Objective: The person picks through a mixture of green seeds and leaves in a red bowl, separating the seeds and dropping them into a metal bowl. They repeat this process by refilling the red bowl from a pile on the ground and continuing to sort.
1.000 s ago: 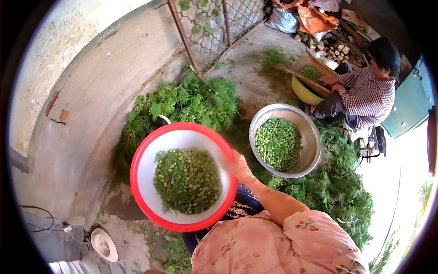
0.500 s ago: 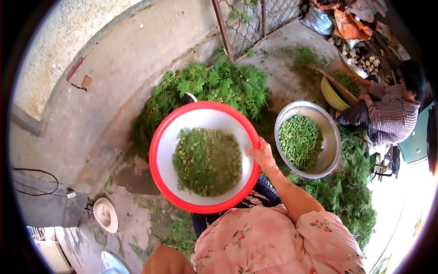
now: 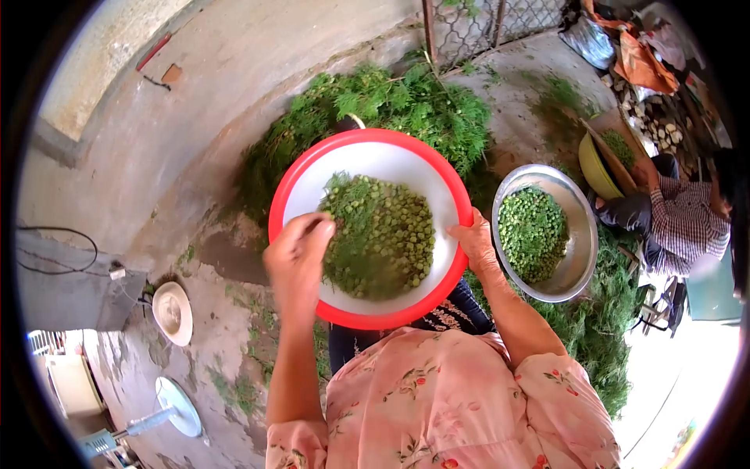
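A red-rimmed white basin (image 3: 375,137) is in front of my body, holding small round green cones or berries mixed with feathery sprigs (image 3: 391,230). My right hand (image 3: 473,239) grips its right rim, thumb over the edge. Over the left rim, my left hand (image 3: 301,254) is curled with thumb and fingertips together beside the sprigs; it is partly blurred, and whatever the fingers hold is hidden. A metal bowl (image 3: 582,246) to the right of the basin contains similar green pieces (image 3: 533,234).
Leafy cut branches (image 3: 383,102) lie beyond the basin, with more greenery (image 3: 586,336) at right. A co-worker in a checked shirt (image 3: 687,223) sits at a yellow tub (image 3: 595,168). A straw hat (image 3: 172,313) and a fan (image 3: 180,406) are at left.
My left hand has come up from below to the basin's left side. In view, the basin has shifted right and slightly up; my right hand keeps its hold.
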The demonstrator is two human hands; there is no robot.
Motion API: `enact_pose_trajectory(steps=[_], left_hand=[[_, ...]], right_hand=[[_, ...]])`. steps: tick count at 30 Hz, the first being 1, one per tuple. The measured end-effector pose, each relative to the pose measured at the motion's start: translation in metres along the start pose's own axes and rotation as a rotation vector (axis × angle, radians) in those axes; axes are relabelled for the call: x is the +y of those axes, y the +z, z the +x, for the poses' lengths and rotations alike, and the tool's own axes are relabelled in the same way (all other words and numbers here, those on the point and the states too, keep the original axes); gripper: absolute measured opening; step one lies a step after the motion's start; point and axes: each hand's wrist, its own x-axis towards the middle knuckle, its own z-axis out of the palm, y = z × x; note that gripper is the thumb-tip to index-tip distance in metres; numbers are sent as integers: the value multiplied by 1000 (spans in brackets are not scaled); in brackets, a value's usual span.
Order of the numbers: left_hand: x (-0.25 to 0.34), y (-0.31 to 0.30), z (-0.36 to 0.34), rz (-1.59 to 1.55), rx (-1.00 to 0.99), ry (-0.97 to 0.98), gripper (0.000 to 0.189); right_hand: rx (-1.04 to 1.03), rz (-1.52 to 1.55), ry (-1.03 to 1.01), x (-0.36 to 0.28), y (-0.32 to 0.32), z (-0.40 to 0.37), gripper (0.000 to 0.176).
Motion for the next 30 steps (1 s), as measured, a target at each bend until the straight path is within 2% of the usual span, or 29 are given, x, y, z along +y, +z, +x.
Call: enact_pose_trajectory(steps=[2,4,5,6,8,9,12,13,14,16,18,21,24,27,28,30], left_hand=[[-70,17,6,-331,29,-255,15],[-117,29,0,-485,117,-444,13],[-125,32,-3,-503,160,-574,13],[-130,33,-3,-521,201,-695,12],[-134,27,-9,-607,223,-778,12],[-134,26,-12,-653,234,-819,12],[-142,23,-13,-762,289,-863,12],[-143,19,-15,-769,319,-864,12],[-144,17,-16,-776,343,-861,12],[-147,19,-16,-800,368,-869,12],[-148,21,-18,-816,383,-897,12],[-153,23,-22,-844,369,-897,14],[-147,20,-24,-812,390,-913,14],[-140,23,-27,-826,417,-908,14],[-142,23,-26,-830,414,-906,14],[-149,23,-28,-842,413,-908,14]], right_hand=[[3,-92,-14,0,-1,3,34],[-15,-203,-29,-2,-1,6,36],[-19,-179,-16,-4,-2,7,35],[-3,-279,-45,-7,-1,12,36],[31,-477,-81,-8,0,9,37],[65,-580,-99,-17,6,2,43],[302,-1301,-941,-38,23,-11,49],[137,-1250,-892,-43,28,-17,51],[57,-1242,-901,-46,37,-21,46],[-251,-966,-845,-24,47,-9,37],[-549,-781,-582,-3,65,-5,34],[-702,-719,-288,18,85,3,36],[-549,-1064,-187,11,93,28,38],[-393,-908,-330,15,75,63,44],[-334,-1012,-302,4,74,65,43],[-256,-926,-470,1,68,70,40]])
